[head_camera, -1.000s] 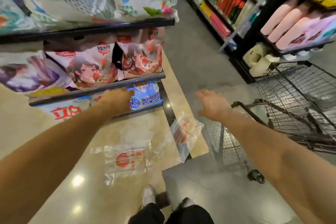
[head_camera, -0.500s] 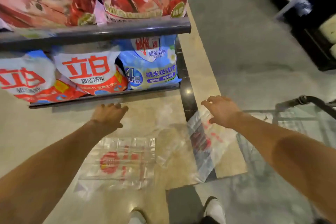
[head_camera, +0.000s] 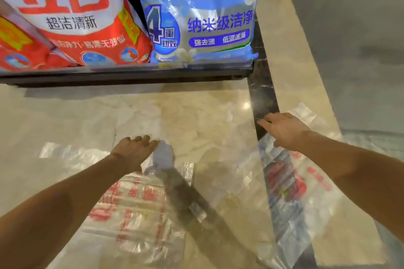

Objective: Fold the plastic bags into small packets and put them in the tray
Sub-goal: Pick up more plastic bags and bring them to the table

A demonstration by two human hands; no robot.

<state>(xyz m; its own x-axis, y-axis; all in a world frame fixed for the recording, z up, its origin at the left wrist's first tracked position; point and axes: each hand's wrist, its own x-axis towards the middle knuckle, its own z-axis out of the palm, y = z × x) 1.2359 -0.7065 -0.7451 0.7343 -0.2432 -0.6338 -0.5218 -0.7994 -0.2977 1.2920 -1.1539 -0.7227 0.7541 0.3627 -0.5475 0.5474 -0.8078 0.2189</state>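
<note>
Two clear plastic bags with red print lie flat on the shiny beige floor. The left bag (head_camera: pixel 135 209) spreads out under my left forearm. The right bag (head_camera: pixel 290 183) lies across a black floor strip under my right arm. My left hand (head_camera: pixel 133 148) hovers low over the top edge of the left bag, fingers relaxed, holding nothing. My right hand (head_camera: pixel 284 131) reaches over the upper part of the right bag with fingers extended. No tray is in view.
A low black shelf edge (head_camera: pixel 131 74) runs across the top, carrying a red-and-white detergent bag (head_camera: pixel 72 17) and a blue detergent bag (head_camera: pixel 196 11). A black marble strip (head_camera: pixel 262 94) divides the beige floor. Grey floor (head_camera: pixel 360 50) lies to the right.
The view has dropped much closer to the floor and shelf. Both hands have come down toward the bags. The shopping cart has left the view.
</note>
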